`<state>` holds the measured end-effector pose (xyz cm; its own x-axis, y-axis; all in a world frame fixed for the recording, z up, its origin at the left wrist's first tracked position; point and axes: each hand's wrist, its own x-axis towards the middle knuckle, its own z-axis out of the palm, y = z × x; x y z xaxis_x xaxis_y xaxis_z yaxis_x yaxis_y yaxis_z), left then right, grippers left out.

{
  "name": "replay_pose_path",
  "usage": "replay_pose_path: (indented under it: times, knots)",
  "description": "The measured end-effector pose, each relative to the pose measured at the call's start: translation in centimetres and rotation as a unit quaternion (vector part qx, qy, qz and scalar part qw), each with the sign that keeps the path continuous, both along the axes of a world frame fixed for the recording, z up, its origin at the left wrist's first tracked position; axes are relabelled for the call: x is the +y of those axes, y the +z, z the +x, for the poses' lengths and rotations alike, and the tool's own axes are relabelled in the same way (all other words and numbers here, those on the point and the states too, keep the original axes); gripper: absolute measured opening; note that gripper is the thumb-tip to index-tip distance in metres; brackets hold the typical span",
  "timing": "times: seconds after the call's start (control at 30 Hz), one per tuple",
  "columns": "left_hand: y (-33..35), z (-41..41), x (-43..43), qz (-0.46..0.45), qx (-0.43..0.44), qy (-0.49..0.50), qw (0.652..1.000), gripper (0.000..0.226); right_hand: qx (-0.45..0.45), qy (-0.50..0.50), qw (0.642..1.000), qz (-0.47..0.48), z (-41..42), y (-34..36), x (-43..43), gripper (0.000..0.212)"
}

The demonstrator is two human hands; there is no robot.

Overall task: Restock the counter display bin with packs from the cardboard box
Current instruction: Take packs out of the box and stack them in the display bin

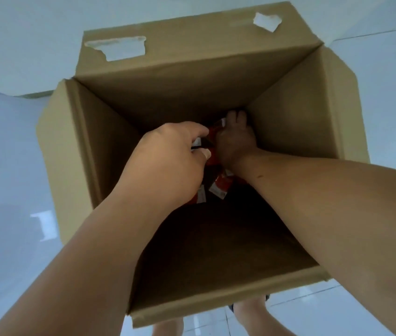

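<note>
1. Looks like the grab-a-handful stage. Both arms are down inside the big open brown cardboard box [167,88], which sits on a pale glossy tiled floor [10,141].
2. The stock is a little heap of small red packs with white ends [218,187] at the bottom of the box, toward the far side and mostly hidden under the hands.
3. The left hand [172,156] has fingers and thumb curled round a pack or two, with a white end poking out between them.
4. The right hand [235,144] is deeper, lying on the heap near the far wall. I can't tell if it's closed on anything.
5. The counter display bin isn't in view, so no idea how full it is.
6. Next move, I'd guess: get a firm grip with both hands, lift straight up past the flaps, then carry the lot over. A loose handful would probably shed packs.
</note>
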<state>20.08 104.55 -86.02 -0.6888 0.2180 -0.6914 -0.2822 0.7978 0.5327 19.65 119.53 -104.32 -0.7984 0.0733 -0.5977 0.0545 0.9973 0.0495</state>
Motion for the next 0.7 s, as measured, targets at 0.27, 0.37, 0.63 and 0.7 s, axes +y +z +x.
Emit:
replay_pose_path:
  times: [0.27, 0.37, 0.63, 0.7]
  knots:
    - [-0.7, -0.3, -0.3, 0.020, 0.017, 0.014, 1.000, 0.040, -0.059, 0.112, 0.990, 0.068, -0.7, 0.9, 0.6, 0.046]
    - [-0.4, 0.0, -0.5, 0.019, 0.008, 0.009, 1.000, 0.040, -0.068, 0.127, 0.985, 0.094, -0.8, 0.9, 0.6, 0.042]
    - [3.0, 0.5, -0.8, 0.003, 0.027, 0.008, 1.000, 0.038, 0.013, 0.048, 0.999, -0.008, 0.8, 7.4, -0.5, 0.036]
    - [5.2, 1.0, -0.7, 0.004, 0.043, -0.002, 0.999, 0.034, 0.044, 0.009, 0.997, -0.058, 2.2, 10.7, -0.9, 0.032]
